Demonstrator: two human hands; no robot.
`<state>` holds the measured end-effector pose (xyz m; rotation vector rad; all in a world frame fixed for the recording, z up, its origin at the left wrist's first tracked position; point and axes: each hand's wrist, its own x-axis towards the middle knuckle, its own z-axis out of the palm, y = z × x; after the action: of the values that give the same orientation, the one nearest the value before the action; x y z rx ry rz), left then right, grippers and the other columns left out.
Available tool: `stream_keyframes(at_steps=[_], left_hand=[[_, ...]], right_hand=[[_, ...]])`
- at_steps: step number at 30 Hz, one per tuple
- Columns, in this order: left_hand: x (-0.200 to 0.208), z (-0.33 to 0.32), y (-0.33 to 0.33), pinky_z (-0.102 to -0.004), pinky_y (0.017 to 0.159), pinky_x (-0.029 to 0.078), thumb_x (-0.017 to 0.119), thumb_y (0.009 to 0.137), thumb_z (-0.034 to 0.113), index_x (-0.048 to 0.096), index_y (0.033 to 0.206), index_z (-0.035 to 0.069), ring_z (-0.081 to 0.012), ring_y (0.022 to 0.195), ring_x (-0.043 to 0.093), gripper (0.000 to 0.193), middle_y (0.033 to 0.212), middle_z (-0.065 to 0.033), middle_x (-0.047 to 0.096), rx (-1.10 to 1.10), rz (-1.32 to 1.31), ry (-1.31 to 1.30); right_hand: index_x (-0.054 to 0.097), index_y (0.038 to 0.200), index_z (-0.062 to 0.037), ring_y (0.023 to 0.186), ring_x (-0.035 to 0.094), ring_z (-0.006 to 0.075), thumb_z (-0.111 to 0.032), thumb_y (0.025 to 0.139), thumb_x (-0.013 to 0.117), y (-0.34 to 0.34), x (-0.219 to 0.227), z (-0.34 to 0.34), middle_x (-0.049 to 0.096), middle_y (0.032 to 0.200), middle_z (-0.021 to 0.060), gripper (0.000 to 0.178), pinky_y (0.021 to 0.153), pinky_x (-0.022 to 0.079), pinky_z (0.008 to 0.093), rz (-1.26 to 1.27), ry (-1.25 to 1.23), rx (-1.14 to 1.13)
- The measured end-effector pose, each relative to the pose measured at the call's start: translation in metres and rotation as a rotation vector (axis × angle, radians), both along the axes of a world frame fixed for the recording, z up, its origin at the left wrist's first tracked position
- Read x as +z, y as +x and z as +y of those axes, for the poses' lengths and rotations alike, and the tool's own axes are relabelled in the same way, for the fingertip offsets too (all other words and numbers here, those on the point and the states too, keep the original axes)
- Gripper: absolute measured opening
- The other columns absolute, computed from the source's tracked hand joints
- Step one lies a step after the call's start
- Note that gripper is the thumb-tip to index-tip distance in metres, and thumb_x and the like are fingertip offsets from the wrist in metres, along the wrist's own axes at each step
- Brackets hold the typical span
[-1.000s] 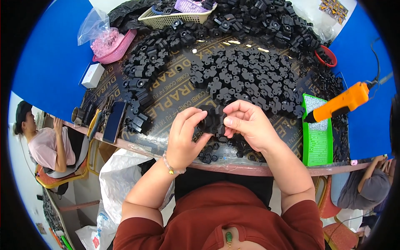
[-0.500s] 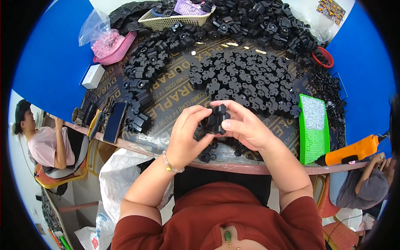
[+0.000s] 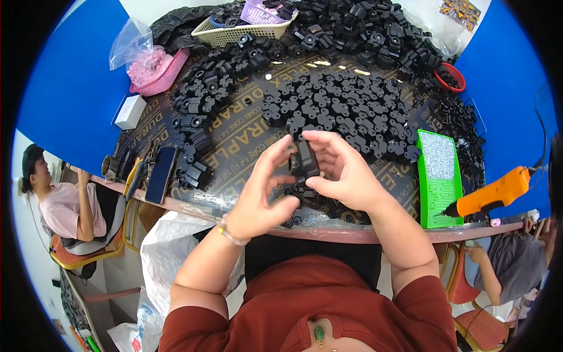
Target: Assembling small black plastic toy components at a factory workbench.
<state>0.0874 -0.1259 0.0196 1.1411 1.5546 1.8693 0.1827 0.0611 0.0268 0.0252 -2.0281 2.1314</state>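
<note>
Above the near table edge, my right hand (image 3: 343, 173) grips a black plastic part (image 3: 306, 161) between thumb and fingers. The part is blocky, with hexagon-like lobes, and stands tilted. My left hand (image 3: 267, 185) is beside it, thumb and fingers spread apart; whether a fingertip touches the part I cannot tell. Beyond my hands lie many flat black lobed pieces (image 3: 352, 111) in a dense patch. A few small black pieces (image 3: 328, 205) sit below my hands near the edge.
To the right are a green tray (image 3: 430, 202) with small silver pieces (image 3: 437, 155) and an orange power screwdriver (image 3: 492, 192). A red bowl (image 3: 462, 84), pink basket (image 3: 170, 73) and cream basket (image 3: 234, 36) stand farther back, by heaped black parts (image 3: 375, 35). A phone (image 3: 159, 176) lies left.
My left hand has let go of the black part and its fingers have spread. The part has turned in my right hand. The orange screwdriver's raised end has shifted.
</note>
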Motion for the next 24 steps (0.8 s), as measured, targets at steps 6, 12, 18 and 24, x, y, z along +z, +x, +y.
stream_keyframes(at_steps=[6, 12, 18, 24], left_hand=[[-0.023, -0.001, -0.027, -0.0319, 0.094, 0.052, 0.07, 0.091, 0.013, 0.046, 0.138, 0.001, -0.0168, 0.117, 0.057, 0.054, 0.129, -0.009, 0.056, -0.166, -0.512, -0.184], [-0.041, 0.013, -0.071, -0.0385, 0.096, 0.05, 0.081, 0.072, 0.019, 0.053, 0.127, 0.001, -0.0309, 0.109, 0.064, 0.065, 0.118, -0.019, 0.066, 0.533, 0.715, -0.579], [-0.038, 0.044, -0.082, -0.0379, 0.093, 0.052, 0.081, 0.072, 0.013, 0.05, 0.124, -0.002, -0.0315, 0.106, 0.065, 0.062, 0.116, -0.0199, 0.064, 0.399, 0.451, -0.549], [-0.03, 0.039, -0.101, -0.044, 0.094, 0.051, 0.077, 0.072, 0.017, 0.055, 0.121, 0.004, -0.0358, 0.111, 0.059, 0.055, 0.119, -0.0189, 0.057, 0.608, 0.96, -0.599]], right_hand=[[0.044, 0.145, -0.0092, 0.117, 0.058, 0.0366, -0.002, 0.073, 0.077, -0.003, -0.012, -0.005, 0.058, 0.131, 0.0159, 0.079, 0.098, 0.05, 0.0426, 0.358, 0.888, -0.065], [0.055, 0.135, -0.0067, 0.118, 0.058, 0.0356, -0.01, 0.076, 0.079, -0.002, -0.004, 0.014, 0.055, 0.134, 0.0155, 0.064, 0.1, 0.049, 0.0422, 0.279, 0.839, -0.346], [0.058, 0.131, -0.0069, 0.096, 0.066, 0.028, -0.006, 0.079, 0.076, 0.0, -0.004, 0.018, 0.06, 0.124, 0.0141, 0.055, 0.082, 0.057, 0.0351, 0.218, 0.763, -0.381], [0.059, 0.128, -0.0069, 0.087, 0.066, 0.0254, -0.007, 0.081, 0.076, 0.001, -0.008, 0.024, 0.062, 0.121, 0.0123, 0.05, 0.078, 0.056, 0.0339, 0.172, 0.808, -0.381]])
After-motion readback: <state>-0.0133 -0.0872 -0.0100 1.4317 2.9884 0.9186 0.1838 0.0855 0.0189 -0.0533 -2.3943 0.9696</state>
